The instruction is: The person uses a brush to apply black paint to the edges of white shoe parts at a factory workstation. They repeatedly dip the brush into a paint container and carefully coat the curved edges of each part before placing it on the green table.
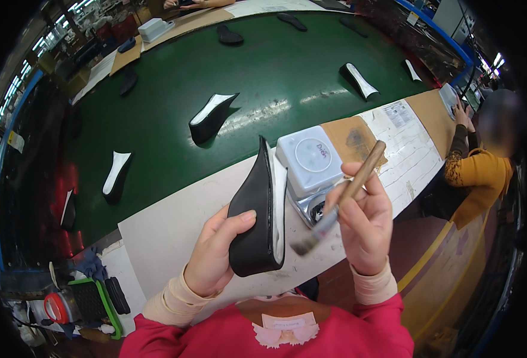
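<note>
— Biggest first? Green belt [275,65] across the upper half, dotted with black-and-white soles [211,117], one near the middle, others [359,80] toward the right and [116,175] the left.

— And nearer than that?

— Pale worktop [168,238] along the belt's near edge, with paper [406,149] and a stained brown card [353,140] laid on it to the right.

— Anybody else there?

— At the far right, a seated person in a mustard top [481,173], hands up at the worktop's end.

— Now the work in hand?

— Held upright over the worktop, a black sole [257,209] with a white inner face, edge-on, toe pointing up. Gripped low down by the left hand [215,253], thumb across the black side, fingers behind.

— And the other hand?

— Right hand [365,224] closed around a brush [341,200], wooden handle slanting up to the right, bristles down-left, just beside the sole's white face. Touching or not, cannot tell.

— Anything between the two?

— Just behind them, a white square box [309,158] on a shiny metal base, standing on the worktop.

— Smaller bits?

— Lower left, a green tray [105,304] and a red-capped can [57,307].
</note>
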`<move>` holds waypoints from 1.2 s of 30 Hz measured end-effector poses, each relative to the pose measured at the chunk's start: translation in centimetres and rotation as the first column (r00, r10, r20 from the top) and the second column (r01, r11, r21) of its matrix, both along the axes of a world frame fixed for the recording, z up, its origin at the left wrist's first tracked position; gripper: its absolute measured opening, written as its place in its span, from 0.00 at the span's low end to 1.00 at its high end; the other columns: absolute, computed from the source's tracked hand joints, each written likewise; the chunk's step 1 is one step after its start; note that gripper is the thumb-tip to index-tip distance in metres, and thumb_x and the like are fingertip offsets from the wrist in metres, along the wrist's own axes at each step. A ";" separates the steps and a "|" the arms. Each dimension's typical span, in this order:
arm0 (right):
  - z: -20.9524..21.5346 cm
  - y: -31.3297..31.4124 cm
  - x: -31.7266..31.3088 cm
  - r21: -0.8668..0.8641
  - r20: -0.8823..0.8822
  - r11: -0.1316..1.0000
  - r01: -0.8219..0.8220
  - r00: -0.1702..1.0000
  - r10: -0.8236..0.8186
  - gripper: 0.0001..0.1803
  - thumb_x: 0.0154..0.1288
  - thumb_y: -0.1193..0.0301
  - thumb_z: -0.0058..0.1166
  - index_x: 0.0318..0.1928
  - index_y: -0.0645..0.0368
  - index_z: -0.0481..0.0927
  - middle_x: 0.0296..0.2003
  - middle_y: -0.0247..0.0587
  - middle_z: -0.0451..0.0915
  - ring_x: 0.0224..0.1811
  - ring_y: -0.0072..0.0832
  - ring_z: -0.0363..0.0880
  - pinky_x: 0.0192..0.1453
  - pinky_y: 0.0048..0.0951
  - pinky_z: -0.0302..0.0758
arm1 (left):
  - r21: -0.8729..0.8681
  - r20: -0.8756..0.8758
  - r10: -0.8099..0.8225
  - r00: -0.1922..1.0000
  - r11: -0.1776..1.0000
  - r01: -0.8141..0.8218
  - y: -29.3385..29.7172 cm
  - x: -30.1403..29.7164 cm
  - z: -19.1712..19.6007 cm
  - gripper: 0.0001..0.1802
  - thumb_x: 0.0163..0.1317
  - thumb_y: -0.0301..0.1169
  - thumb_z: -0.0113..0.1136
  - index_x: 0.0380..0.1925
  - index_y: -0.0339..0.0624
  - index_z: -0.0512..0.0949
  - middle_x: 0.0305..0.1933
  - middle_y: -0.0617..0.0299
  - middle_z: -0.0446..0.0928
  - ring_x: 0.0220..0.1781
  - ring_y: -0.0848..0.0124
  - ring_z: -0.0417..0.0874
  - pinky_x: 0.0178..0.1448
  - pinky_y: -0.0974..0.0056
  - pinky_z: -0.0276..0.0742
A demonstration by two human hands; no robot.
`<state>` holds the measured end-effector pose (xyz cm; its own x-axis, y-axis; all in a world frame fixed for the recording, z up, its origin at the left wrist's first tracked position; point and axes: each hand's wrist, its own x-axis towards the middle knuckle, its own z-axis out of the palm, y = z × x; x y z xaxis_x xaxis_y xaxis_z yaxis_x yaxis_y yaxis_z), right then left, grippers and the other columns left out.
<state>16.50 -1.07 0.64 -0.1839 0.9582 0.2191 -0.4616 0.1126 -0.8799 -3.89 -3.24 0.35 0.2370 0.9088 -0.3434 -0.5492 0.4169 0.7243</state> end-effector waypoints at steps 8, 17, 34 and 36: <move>-3.3 -1.4 -2.9 0.018 -0.091 0.997 0.075 0.993 -0.073 0.24 0.62 0.79 0.51 0.57 0.63 0.60 0.34 0.42 0.76 0.37 0.20 0.71 0.45 0.20 0.66 | -0.020 0.007 0.027 1.000 0.999 -0.027 -0.4 -1.1 -1.4 0.24 0.63 0.33 0.46 0.57 0.32 0.62 0.51 0.53 0.72 0.46 0.70 0.78 0.51 0.67 0.75; -4.3 -0.3 -1.0 -0.317 -0.394 0.948 -0.040 0.914 -0.094 0.20 0.65 0.73 0.47 0.56 0.61 0.63 0.36 0.41 0.75 0.37 0.22 0.70 0.47 0.23 0.65 | 0.057 0.517 -0.071 0.853 0.997 0.048 -1.2 -5.3 -7.2 0.37 0.64 0.36 0.48 0.69 0.57 0.41 0.66 0.57 0.58 0.62 0.54 0.68 0.61 0.53 0.70; -2.5 0.1 -1.3 -0.193 -0.231 0.947 0.256 0.926 -0.298 0.23 0.63 0.76 0.51 0.57 0.63 0.61 0.35 0.41 0.77 0.36 0.17 0.71 0.43 0.19 0.65 | 0.846 -0.532 0.660 0.530 0.438 0.304 1.1 -3.4 -4.3 0.32 0.31 0.26 0.76 0.42 0.39 0.75 0.53 0.47 0.74 0.59 0.52 0.73 0.64 0.54 0.65; -1.7 -0.2 -1.5 -0.144 -0.225 0.954 0.264 0.930 -0.291 0.24 0.62 0.77 0.52 0.57 0.64 0.60 0.35 0.42 0.77 0.36 0.17 0.71 0.42 0.18 0.66 | 0.882 -0.470 0.678 0.565 0.345 0.320 0.9 -3.0 -3.1 0.31 0.31 0.28 0.77 0.41 0.41 0.75 0.51 0.49 0.75 0.59 0.51 0.73 0.64 0.50 0.64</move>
